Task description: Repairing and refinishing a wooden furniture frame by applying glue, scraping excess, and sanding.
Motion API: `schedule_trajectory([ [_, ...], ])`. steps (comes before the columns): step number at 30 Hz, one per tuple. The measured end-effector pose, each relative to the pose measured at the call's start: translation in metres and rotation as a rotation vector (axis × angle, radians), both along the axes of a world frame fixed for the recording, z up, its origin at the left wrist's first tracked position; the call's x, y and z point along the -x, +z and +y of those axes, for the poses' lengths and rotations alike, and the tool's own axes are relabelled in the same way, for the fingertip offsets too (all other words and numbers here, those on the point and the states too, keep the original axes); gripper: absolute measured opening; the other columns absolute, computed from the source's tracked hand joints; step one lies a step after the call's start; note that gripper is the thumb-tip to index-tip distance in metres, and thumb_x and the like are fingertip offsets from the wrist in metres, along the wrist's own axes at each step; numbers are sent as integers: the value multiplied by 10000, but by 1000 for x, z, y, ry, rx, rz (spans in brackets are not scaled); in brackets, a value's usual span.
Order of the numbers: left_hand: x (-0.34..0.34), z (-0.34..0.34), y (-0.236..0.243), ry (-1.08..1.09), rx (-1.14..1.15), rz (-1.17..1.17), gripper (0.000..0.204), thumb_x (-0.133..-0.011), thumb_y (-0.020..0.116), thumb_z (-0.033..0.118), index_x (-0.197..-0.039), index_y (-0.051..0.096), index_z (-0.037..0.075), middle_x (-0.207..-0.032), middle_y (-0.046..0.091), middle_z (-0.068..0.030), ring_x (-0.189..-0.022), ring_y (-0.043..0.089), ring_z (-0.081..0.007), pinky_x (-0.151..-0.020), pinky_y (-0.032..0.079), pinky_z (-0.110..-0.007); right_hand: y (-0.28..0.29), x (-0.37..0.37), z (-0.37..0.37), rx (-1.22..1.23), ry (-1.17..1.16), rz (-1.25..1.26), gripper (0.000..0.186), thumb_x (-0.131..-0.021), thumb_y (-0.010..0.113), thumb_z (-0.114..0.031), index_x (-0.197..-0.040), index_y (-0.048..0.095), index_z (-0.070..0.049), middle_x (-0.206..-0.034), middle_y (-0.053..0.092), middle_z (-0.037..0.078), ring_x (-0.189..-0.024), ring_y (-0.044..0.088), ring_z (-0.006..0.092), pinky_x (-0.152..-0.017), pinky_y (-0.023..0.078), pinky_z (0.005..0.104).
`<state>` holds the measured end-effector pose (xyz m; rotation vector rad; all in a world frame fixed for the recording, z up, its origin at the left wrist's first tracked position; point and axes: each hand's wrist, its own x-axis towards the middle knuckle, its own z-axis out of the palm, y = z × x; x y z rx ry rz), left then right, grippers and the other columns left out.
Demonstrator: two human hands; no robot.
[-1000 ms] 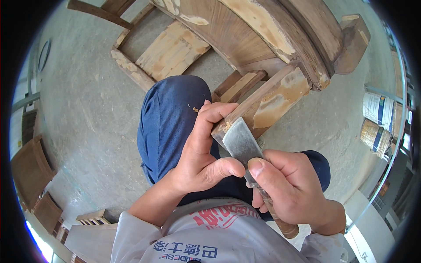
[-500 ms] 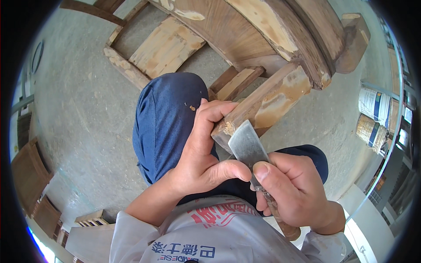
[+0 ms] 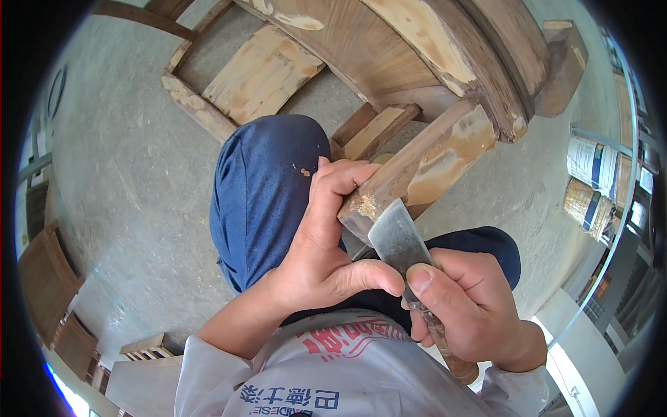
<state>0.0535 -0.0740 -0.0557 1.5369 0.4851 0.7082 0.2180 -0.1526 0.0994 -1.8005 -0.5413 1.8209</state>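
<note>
A brown wooden furniture leg (image 3: 434,163) slants toward me, with pale tan patches along its face and a rough, chipped spot near its end. My left hand (image 3: 326,236) curls its fingers around the left side of that end. Its thumb stretches right, up against the lower part of the chisel. My right hand (image 3: 469,302) is closed round the worn handle of a wide flat chisel (image 3: 399,240), thumb on top near the base of the blade. The blade's edge lies at the right corner of the leg's end; whether it touches the wood I cannot tell.
The leg belongs to a large curved wooden piece (image 3: 389,62) ahead. Farther left lies a frame with a patchy board (image 3: 264,73). My blue-trousered knee (image 3: 267,187) is beside my left hand. Buckets (image 3: 590,167) stand at right; wooden panels (image 3: 45,278) line the left.
The chisel and my right hand have shifted slightly down and to the right, uncovering more of the chipped spot. My left hand keeps its hold, its thumb a little farther right.
</note>
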Motion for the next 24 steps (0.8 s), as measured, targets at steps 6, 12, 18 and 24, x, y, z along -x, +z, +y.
schedule_trajectory([
  [6,-1,-2,0,12,86,-40,1097,-666,904,642,-1414,423,0,-1303,528,-125,-1154,473,-256,-1160,213,-464,0,0,-2,9,-26,15,276,-1055,509,-128,-842,624,3,-595,619,57,-469,456,94,-473,357,219],
  [12,1,0,0,-12,20,4,1053,-712,871,653,-1407,424,0,-1293,520,-129,-1131,470,-250,-1135,241,-460,-4,-3,2,10,-47,55,273,-1054,512,-124,-837,622,0,-596,619,59,-484,467,94,-481,363,218],
  [18,1,0,1,-5,98,-27,1019,-753,840,665,-1402,425,-2,-1306,510,-132,-1135,472,-250,-1119,263,-448,-3,1,12,-6,-21,6,268,-1049,510,-111,-820,611,-14,-581,611,56,-472,461,98,-485,373,218],
  [24,-1,-3,4,1,233,-32,983,-776,846,637,-1401,435,0,-1319,506,-138,-1150,477,-257,-1121,265,-432,3,-2,26,69,15,4,267,-1057,516,-132,-933,673,46,-660,643,80,-505,490,106,-514,404,220],
])
